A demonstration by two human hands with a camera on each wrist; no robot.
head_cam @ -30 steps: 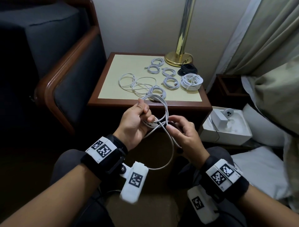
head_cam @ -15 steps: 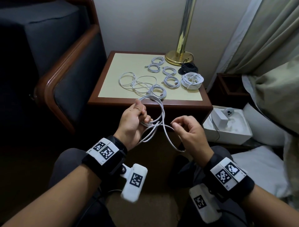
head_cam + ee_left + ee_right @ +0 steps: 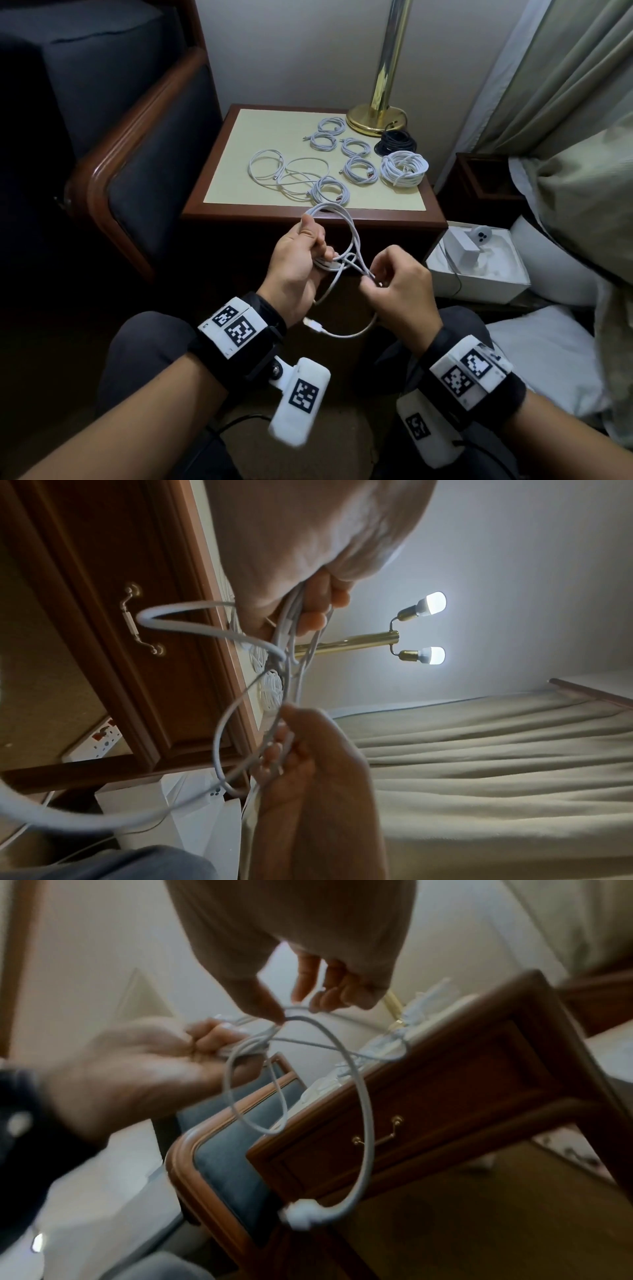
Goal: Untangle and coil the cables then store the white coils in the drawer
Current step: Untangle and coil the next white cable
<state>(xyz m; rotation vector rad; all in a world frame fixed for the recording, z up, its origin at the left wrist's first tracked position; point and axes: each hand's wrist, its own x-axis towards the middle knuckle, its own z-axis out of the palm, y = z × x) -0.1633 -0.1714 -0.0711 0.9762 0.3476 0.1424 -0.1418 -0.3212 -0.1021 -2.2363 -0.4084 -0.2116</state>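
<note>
I hold a white cable (image 3: 352, 236) in front of the nightstand (image 3: 308, 221). My left hand (image 3: 305, 253) grips the gathered loops (image 3: 291, 620) in its fist. My right hand (image 3: 394, 277) pinches a strand (image 3: 294, 1016) between thumb and fingers just right of the left hand. The cable's free end with its plug (image 3: 313, 323) hangs below my hands (image 3: 301, 1214). Several white coils (image 3: 361, 169) lie on the nightstand top, beside a loose white cable (image 3: 284, 171). The drawer (image 3: 411, 1118) with its brass handle (image 3: 137, 618) is closed.
A black coil (image 3: 395, 144) lies by the brass lamp base (image 3: 375, 118) at the back right. A dark armchair (image 3: 137, 154) stands on the left. An open white box (image 3: 479, 270) sits on the floor at the right, near the bed and curtain (image 3: 565, 85).
My right hand has moved in toward the left hand and now pinches the strand close to the loops. The hanging tail has shortened and its plug has risen into view.
</note>
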